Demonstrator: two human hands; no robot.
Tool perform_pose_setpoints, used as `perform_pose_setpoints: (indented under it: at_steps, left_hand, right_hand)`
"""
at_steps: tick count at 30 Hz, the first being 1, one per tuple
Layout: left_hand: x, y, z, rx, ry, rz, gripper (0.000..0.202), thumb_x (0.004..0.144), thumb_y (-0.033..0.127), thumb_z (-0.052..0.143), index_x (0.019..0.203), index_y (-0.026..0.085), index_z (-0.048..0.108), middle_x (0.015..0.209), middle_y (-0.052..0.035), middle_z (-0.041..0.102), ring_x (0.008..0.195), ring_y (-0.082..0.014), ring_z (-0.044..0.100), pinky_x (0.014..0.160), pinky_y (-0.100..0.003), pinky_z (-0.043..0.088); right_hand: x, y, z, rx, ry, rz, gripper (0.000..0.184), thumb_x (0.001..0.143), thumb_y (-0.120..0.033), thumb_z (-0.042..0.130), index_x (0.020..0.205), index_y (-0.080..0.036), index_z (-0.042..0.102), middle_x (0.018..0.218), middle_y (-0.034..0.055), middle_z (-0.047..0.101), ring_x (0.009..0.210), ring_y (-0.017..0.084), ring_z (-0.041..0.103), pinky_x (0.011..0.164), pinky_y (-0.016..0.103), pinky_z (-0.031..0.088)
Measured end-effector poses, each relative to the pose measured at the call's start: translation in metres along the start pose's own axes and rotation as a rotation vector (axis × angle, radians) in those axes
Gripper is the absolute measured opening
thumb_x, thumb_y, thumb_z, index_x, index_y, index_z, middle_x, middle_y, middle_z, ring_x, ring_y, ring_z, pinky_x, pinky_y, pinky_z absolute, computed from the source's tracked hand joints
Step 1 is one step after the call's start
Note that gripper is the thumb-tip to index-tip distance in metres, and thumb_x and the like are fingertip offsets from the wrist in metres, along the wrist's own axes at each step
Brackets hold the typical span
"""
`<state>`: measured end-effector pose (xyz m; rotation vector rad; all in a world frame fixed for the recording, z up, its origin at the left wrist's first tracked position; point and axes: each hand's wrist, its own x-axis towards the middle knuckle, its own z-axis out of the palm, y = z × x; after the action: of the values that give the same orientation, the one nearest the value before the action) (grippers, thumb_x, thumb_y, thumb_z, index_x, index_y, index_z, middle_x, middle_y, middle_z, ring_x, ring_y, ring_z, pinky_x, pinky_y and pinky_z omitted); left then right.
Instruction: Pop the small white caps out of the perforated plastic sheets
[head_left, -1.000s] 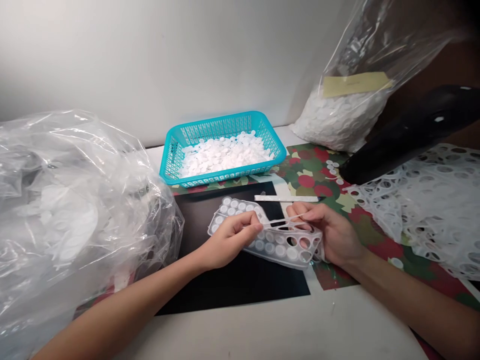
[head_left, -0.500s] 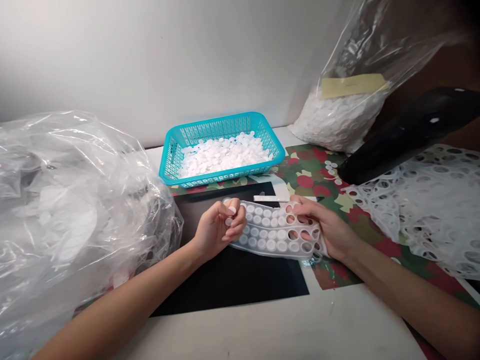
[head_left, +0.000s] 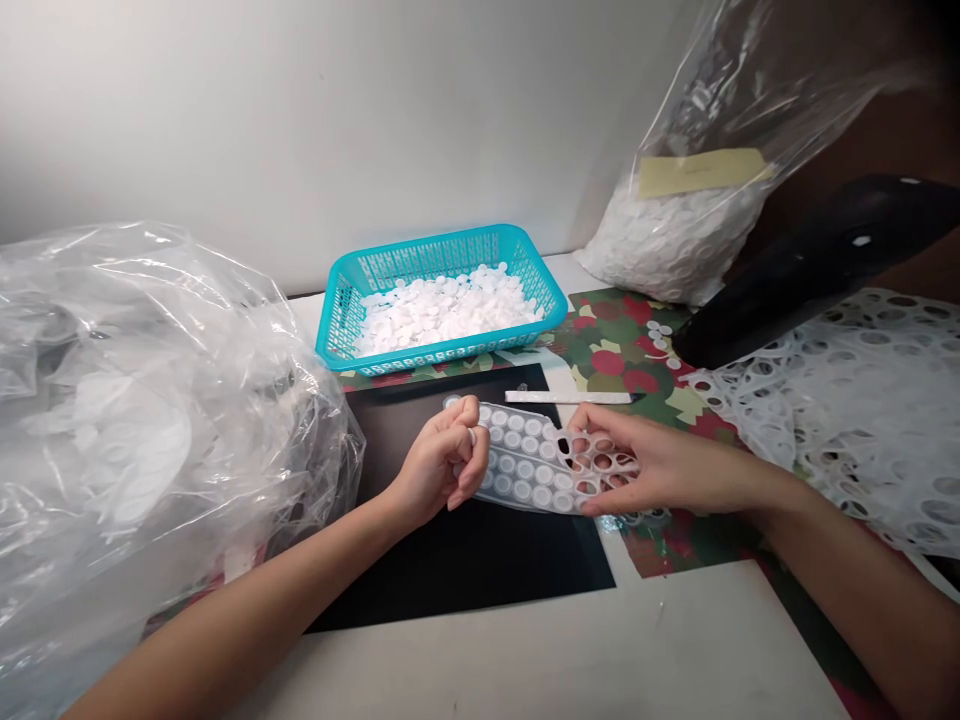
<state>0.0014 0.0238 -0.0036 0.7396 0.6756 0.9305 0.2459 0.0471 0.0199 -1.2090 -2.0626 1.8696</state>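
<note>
A translucent white sheet of round discs [head_left: 523,460] is stretched above a black mat, its rows still filled on the left and punched through with bare holes at the right end. My right hand [head_left: 630,460] grips that holed end between thumb and fingers. My left hand [head_left: 446,455] is curled in front of the sheet's left end. Between its thumb and fingers shows the edge of a small white disc [head_left: 472,437]; whatever else lies inside the fist is hidden.
Behind the hands stands a turquoise basket [head_left: 442,352] of loose white discs. A big clear plastic bag [head_left: 247,330] fills the left. Holed leftover sheets [head_left: 847,400], a black tube-like object [head_left: 787,270] and a bag of white pieces [head_left: 667,235] are at right. A white strip [head_left: 566,397] lies behind the sheet.
My right hand has shifted its hold and turned, with its thumb now along the sheet's lower edge. My left hand has closed tighter, hiding discs that showed in it before.
</note>
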Motion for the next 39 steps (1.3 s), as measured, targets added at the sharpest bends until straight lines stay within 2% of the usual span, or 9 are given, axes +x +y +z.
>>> perform_pose_setpoints:
  at_steps: [8,11,15,20,26,30,33,37,39]
  left_hand:
    - [0.002,0.000,0.000,-0.019,-0.035,0.015,0.027,0.056,0.001,0.036,0.076,0.019,0.039,0.041,0.0071,0.044,0.024,-0.0066,0.028,0.026,-0.012,0.021]
    - [0.002,0.001,0.000,-0.010,-0.068,-0.005,0.018,0.058,0.002,0.037,0.067,0.016,0.044,0.042,0.0047,0.042,0.028,-0.0051,0.029,0.029,-0.013,0.020]
    - [-0.001,0.003,-0.001,0.005,-0.125,-0.077,0.006,0.058,0.010,0.039,0.054,0.015,0.038,0.047,0.0020,0.036,0.036,-0.0045,0.026,0.036,-0.018,0.017]
    - [-0.006,0.004,0.002,0.164,-0.232,-0.078,0.012,0.061,0.022,0.041,0.054,0.017,0.033,0.050,0.0011,0.032,0.045,-0.0077,0.025,0.044,-0.023,0.014]
    - [-0.006,0.002,0.005,0.250,-0.206,-0.138,0.018,0.064,0.024,0.043,0.054,0.018,0.030,0.051,0.0035,0.025,0.047,-0.0076,0.020,0.045,-0.024,0.011]
    - [-0.004,0.002,0.004,0.168,-0.187,-0.123,0.008,0.063,0.022,0.041,0.059,0.016,0.040,0.051,0.0026,0.029,0.046,-0.0081,0.022,0.043,-0.023,0.012]
    - [-0.003,0.002,0.004,0.100,-0.183,-0.098,0.011,0.065,0.024,0.040,0.063,0.015,0.046,0.051,0.0022,0.033,0.044,-0.0075,0.024,0.041,-0.022,0.013]
    - [-0.001,0.000,0.006,0.177,-0.138,-0.085,0.033,0.084,0.030,0.040,0.055,0.015,0.036,0.051,0.0033,0.030,0.044,-0.0053,0.023,0.040,-0.020,0.013]
    - [-0.001,-0.002,0.006,0.229,-0.112,-0.091,0.037,0.090,0.034,0.040,0.058,0.015,0.036,0.052,0.0044,0.029,0.044,-0.0042,0.022,0.040,-0.019,0.014]
  right_hand:
    - [0.001,-0.007,0.002,0.254,-0.070,-0.013,0.039,0.075,-0.028,0.075,0.091,-0.023,0.040,0.074,-0.0053,0.053,0.066,0.010,0.045,0.060,0.019,0.037]
    - [0.003,-0.005,0.006,0.345,-0.068,-0.045,0.041,0.074,-0.025,0.077,0.089,-0.023,0.039,0.073,-0.0068,0.052,0.064,0.008,0.045,0.059,0.018,0.036]
    - [0.005,-0.003,0.008,0.426,-0.045,-0.073,0.045,0.070,-0.020,0.080,0.088,-0.023,0.039,0.074,-0.0082,0.050,0.063,0.006,0.046,0.056,0.016,0.037]
    - [0.005,-0.005,0.010,0.481,-0.084,-0.110,0.041,0.073,-0.016,0.077,0.090,-0.022,0.041,0.078,-0.0066,0.055,0.070,0.007,0.051,0.062,0.016,0.040]
    - [0.006,-0.007,0.016,0.519,-0.077,-0.126,0.036,0.077,-0.015,0.074,0.091,-0.021,0.042,0.080,-0.0061,0.053,0.071,0.006,0.051,0.063,0.015,0.040]
    - [0.006,-0.008,0.018,0.554,-0.072,-0.130,0.034,0.078,-0.015,0.072,0.093,-0.022,0.042,0.079,-0.0065,0.051,0.070,0.005,0.049,0.062,0.015,0.040]
    - [0.006,-0.007,0.017,0.567,-0.070,-0.131,0.031,0.081,-0.015,0.069,0.095,-0.021,0.042,0.079,-0.0057,0.053,0.069,0.006,0.049,0.062,0.016,0.041]
    - [0.008,-0.004,0.017,0.561,-0.066,-0.129,0.035,0.080,-0.017,0.071,0.097,-0.022,0.041,0.080,-0.0050,0.057,0.068,0.006,0.049,0.062,0.017,0.040]
    - [0.009,-0.002,0.019,0.555,-0.045,-0.117,0.037,0.079,-0.019,0.073,0.096,-0.023,0.041,0.080,-0.0052,0.056,0.066,0.006,0.048,0.060,0.016,0.039]
